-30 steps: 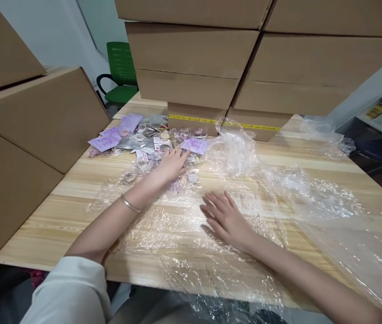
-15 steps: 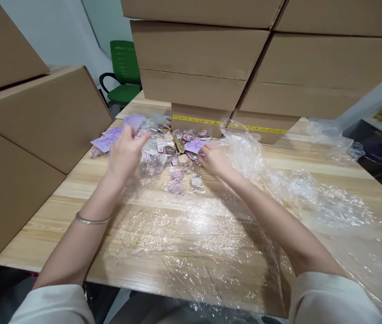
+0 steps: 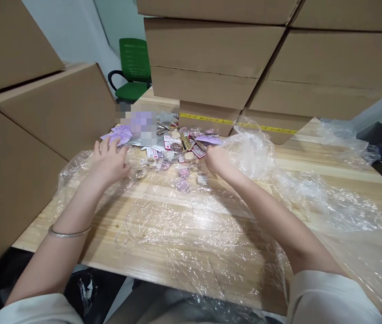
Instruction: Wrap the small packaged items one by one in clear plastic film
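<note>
A pile of small wrapped trinkets and purple cards (image 3: 174,150) lies on clear plastic film (image 3: 184,225) at the far side of the wooden table (image 3: 312,155). My left hand (image 3: 108,162) rests at the pile's left edge beside the purple cards (image 3: 120,134). Its fingers are bent down onto the film, which bunches up around it. My right hand (image 3: 216,159) is at the pile's right edge, fingers curled under, against a crumpled mound of film (image 3: 250,150). What its fingers hold is hidden. A thin bracelet (image 3: 69,233) sits on my left forearm.
Stacked cardboard boxes (image 3: 211,58) wall in the table's far side, one with yellow tape (image 3: 207,119). More big boxes (image 3: 25,135) stand close on the left. A green chair (image 3: 132,67) is behind them. Loose film (image 3: 346,139) trails over the right side of the table.
Both hands went from the near film up to the pile. The left hand then came down to the pile's left edge, and the film now spreads further left. The camera swung left.
</note>
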The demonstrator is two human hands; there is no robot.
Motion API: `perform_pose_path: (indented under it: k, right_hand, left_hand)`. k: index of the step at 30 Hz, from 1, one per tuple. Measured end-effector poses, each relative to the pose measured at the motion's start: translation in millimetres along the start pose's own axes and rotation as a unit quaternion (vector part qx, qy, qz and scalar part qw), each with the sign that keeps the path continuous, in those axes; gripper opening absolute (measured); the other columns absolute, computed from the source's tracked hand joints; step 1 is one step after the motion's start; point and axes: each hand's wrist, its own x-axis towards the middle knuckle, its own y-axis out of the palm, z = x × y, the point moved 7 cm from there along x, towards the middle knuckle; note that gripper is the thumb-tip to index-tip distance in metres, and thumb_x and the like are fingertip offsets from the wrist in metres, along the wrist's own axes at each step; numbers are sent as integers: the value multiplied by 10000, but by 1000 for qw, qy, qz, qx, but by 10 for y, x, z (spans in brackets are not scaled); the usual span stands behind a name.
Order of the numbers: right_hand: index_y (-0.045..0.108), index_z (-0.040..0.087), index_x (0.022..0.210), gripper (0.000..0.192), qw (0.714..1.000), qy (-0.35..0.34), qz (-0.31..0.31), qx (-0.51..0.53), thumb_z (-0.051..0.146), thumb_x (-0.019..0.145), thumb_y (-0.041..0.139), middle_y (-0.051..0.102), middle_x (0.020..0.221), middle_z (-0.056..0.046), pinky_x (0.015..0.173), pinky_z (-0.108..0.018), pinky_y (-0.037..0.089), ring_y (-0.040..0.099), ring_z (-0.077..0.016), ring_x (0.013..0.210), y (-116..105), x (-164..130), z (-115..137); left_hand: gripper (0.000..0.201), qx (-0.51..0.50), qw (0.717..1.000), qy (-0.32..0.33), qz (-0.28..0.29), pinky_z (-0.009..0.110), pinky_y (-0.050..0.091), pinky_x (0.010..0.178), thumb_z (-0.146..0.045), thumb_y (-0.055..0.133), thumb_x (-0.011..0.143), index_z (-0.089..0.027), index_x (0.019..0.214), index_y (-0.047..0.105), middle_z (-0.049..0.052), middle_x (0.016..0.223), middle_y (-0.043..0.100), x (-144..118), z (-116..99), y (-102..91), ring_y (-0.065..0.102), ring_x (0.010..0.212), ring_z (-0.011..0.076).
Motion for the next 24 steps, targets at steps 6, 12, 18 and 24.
perform_pose_path:
  k: [6, 12, 18, 24]
  right_hand:
    - [658, 65, 1077, 292, 984, 58, -73, 151, 205, 979, 422, 709, 992, -225, 831, -395, 484, 670, -327, 969, -392, -156, -120]
    - [659, 117, 952, 196, 887, 125, 16, 445, 260, 971, 525, 706, 868, -89, 648, -293, 526, 657, -177, 730, 30, 326, 55]
    - [649, 108, 1033, 231, 863, 175, 34, 472, 321, 956, 600, 674, 937, -41, 691, -286, 544, 648, -140, 774, 394, 598, 256]
    - [714, 86, 853, 216, 866, 153, -36, 474, 270, 899, 612, 687, 772, -57, 689, -279, 488, 641, -182, 761, 99, 324, 11]
  left_hand:
    - [414, -166, 985, 8, -50, 493, 435, 1025, -377, 401, 971, -120, 1239, 584, 175, 1228, 542, -334, -672, -139, 508, 1191, 332]
    - [485, -176, 983, -28, 42, 477, 453, 982, -432, 368, 974, -94, 1252, 577, 186, 1147, 572, -493, -801, 181, 545, 1141, 343]
    - [719, -220, 956, -85, 172, 414, 492, 750, -681, 418, 883, -84, 1275, 497, 183, 1015, 677, -506, -644, 413, 662, 918, 358]
    - [527, -291, 926, -58, 236, 300, 410, 608, -683, 615, 737, -191, 927, 594, 89, 879, 692, -469, -480, 640, 639, 757, 260]
